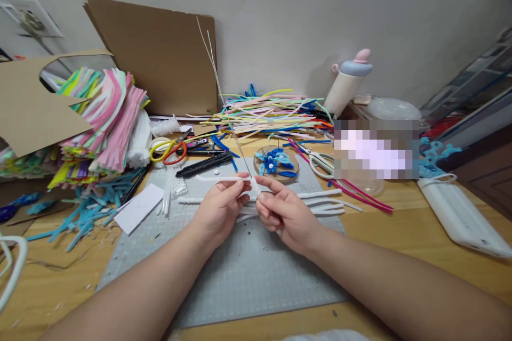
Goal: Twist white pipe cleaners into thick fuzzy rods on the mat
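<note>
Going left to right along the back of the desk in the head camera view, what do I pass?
Stack of pink pipe cleaners → yellow and orange scissors → wooden dish of blue flowers → white scissors → bottle with a pink cap → white flat case.

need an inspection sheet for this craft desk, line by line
surface: wooden table with a grey cutting mat.
job's things: white pipe cleaner and thin wires, pinched between both hands.
clutter: pipe cleaner stacks, loose stems, scissors, blue scraps.
hands: left hand and right hand, both pinching.
cables: nothing seen.
surroundings: cardboard, bottle, wall.
</note>
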`<state>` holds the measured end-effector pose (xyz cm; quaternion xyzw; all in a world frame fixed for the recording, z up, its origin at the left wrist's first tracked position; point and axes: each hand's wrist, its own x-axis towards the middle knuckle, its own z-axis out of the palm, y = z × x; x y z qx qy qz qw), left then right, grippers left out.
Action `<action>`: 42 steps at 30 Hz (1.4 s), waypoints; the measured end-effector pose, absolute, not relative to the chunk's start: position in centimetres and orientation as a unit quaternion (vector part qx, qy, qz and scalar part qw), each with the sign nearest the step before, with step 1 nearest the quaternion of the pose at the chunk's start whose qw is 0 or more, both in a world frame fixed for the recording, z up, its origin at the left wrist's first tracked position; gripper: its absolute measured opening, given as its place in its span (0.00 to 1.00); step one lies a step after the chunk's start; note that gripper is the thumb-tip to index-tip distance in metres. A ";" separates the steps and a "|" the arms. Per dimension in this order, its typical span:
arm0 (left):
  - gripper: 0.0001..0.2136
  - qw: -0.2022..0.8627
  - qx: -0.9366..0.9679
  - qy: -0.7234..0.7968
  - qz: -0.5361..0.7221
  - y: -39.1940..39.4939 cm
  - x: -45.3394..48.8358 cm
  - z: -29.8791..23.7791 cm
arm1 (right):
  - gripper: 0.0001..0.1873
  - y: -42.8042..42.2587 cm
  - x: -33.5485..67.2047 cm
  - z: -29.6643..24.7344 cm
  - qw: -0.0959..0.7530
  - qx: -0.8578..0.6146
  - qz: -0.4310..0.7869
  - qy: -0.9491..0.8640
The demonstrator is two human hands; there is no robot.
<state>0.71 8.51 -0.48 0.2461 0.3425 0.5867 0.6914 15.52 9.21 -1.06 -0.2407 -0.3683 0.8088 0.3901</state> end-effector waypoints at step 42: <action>0.05 0.672 0.312 0.403 0.537 7.7 1.9 0.6 | 0.18 8.6 15.1 -2.2 0.321 -0.319 0.626 -0.635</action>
